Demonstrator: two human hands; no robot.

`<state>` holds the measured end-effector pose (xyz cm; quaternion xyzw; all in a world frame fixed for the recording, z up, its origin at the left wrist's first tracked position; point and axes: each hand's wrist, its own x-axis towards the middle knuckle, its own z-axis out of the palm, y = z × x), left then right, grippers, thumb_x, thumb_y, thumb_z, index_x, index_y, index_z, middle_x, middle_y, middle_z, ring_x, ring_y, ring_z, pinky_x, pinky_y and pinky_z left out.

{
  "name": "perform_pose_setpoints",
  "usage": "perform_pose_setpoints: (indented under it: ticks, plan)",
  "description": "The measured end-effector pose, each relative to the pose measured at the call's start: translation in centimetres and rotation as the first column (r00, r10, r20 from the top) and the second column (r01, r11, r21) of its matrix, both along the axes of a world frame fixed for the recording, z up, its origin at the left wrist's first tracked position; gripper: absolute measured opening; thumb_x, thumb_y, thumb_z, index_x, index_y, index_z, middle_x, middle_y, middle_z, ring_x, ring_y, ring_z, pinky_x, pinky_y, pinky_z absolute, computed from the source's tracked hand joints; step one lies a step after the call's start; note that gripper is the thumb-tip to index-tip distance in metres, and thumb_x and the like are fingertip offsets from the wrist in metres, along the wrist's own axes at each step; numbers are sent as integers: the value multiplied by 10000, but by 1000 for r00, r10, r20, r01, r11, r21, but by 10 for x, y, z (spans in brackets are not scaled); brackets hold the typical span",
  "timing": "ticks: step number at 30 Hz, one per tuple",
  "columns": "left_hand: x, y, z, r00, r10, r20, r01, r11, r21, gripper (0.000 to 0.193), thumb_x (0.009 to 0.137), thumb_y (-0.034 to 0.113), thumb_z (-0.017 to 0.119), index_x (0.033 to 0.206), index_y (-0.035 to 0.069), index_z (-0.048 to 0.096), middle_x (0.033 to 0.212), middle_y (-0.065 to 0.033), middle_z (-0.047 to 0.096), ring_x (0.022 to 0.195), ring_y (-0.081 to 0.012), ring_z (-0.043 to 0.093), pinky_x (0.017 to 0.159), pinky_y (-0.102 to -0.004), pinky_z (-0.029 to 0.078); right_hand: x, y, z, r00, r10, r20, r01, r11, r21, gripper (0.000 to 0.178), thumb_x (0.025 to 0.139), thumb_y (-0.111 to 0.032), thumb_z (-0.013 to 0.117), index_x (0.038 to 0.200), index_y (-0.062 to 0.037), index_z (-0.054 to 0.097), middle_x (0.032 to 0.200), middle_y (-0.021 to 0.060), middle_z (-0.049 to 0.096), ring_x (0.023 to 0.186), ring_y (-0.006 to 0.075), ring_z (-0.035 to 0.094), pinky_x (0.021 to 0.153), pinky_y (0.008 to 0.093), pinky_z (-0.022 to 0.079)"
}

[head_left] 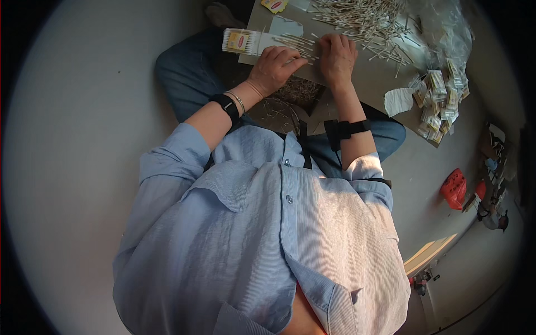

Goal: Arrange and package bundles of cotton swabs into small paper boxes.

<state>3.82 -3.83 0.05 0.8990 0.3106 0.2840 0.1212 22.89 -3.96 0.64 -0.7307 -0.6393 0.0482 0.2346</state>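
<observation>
My left hand (274, 68) is closed at the table's near edge, thumb and fingers drawn together over a loose row of cotton swabs (298, 43). Swab tips show past its thumb; the fingers' undersides are hidden. Just right of the row is my right hand (338, 60), its fingers bent down by the swab ends. Whatever lies under those fingertips is hidden. Beyond my left hand, at the table's left edge, lies a clear pack of cotton swabs (240, 41) with a yellow label. A large heap of loose swabs (363, 19) spreads behind my right hand.
Filled small packs (444, 103) pile up at the table's right corner, below a crumpled clear plastic bag (446, 28). A torn white paper piece (398, 101) lies nearby. Under the near edge stands a dark box of swabs (301, 92). A red clog (454, 188) rests on the floor.
</observation>
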Motion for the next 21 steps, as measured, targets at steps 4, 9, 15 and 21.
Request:
perform_pose_setpoints:
  ticks: [4,9,15,21]
  plan:
    - [4,-2,3,1000,-17,4,17,1000,9,263,698,85,627,950,144,675,920,34,590,883,-165,559,829,-338,450,-20,21,-2,995,93,34,-96,990,103,84,778,-198,662,859,-176,657,913,0,576,941,263,510,805,401,381]
    - [-3,-4,-2,1000,-24,18,24,999,-26,201,696,74,603,891,90,652,878,-20,604,798,-192,585,693,-290,506,-36,13,4,977,211,14,-211,978,1,73,741,-206,677,810,-186,689,915,-15,572,935,236,509,804,385,374]
    - [2,-4,0,999,-36,14,37,998,-45,140,686,58,599,824,69,619,864,-31,597,801,-197,581,705,-294,512,-36,14,2,979,196,46,-192,978,-78,93,739,-209,670,823,-173,690,918,0,576,932,240,510,799,380,376]
    - [4,-4,2,999,-26,29,28,996,-81,133,685,35,603,814,67,619,846,-42,595,811,-216,579,709,-298,512,-33,20,1,946,298,123,-289,953,-88,88,761,-172,636,806,-97,645,925,56,573,926,276,508,779,400,390]
